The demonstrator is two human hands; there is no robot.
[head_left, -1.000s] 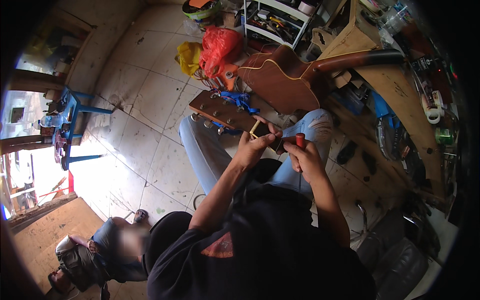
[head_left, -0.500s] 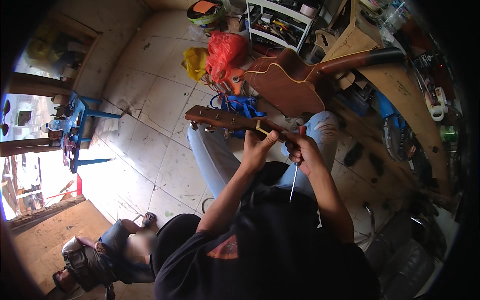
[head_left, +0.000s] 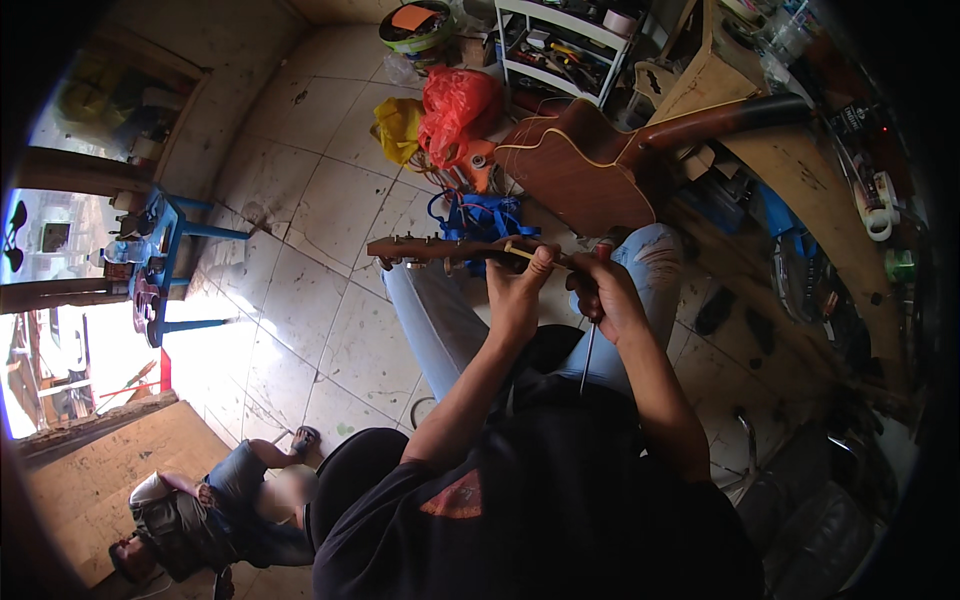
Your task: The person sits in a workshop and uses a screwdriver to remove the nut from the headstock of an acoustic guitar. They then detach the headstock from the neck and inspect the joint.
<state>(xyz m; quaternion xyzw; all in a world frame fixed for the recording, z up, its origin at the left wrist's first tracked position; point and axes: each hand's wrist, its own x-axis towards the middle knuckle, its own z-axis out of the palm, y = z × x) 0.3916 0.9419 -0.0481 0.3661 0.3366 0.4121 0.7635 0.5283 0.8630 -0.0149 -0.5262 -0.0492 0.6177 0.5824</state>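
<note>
Guitar neck (head_left: 455, 249) is now lying level across the knees; left hand (head_left: 520, 290) is gripping it, right hand (head_left: 603, 296) closing round a screwdriver (head_left: 588, 352), newly pointing down.

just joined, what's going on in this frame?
A seated person has a brown guitar lying across their lap, its body toward the workbench and its headstock toward the tiled floor. The left hand wraps the guitar's neck near the headstock. The right hand, just beside it, holds a screwdriver by its handle, the thin metal shaft pointing down toward the person's body. Another person lies on the floor at lower left.
</note>
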